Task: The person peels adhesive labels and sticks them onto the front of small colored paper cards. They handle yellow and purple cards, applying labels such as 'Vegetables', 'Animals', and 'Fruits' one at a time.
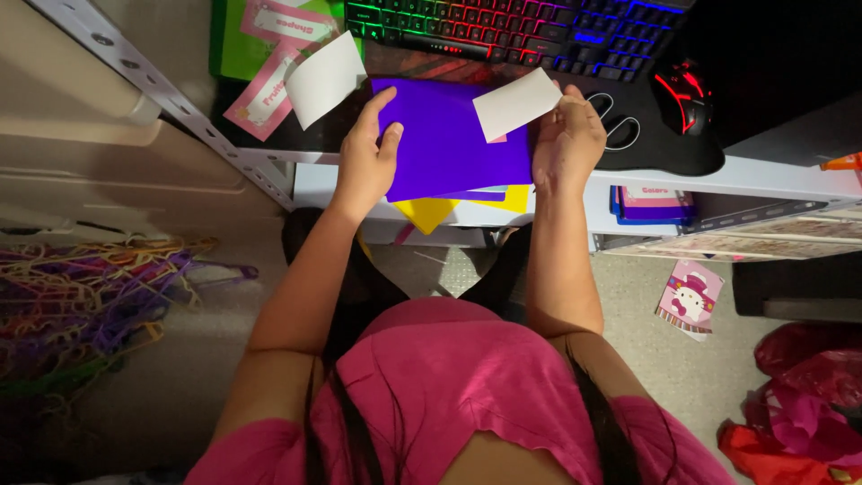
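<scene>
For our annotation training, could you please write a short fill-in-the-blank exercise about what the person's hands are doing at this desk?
1. The left hand presses on a sheet of ____ paper.
2. The right hand holds a small ____ card.
3. Beyond the paper lies a backlit ____ with rainbow keys.
4. Under the top sheet, ____ sheets stick out at the desk edge.

Missing words: purple; white; keyboard; yellow

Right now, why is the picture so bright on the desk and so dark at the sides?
In the head view, light falls on the purple sheet and both white cards, the one in the right hand nearly glaring; the left hand is well lit. The keyboard and mouse glow by themselves. The floor corners sink into shadow, and shelf edges bend from lens distortion.
</scene>
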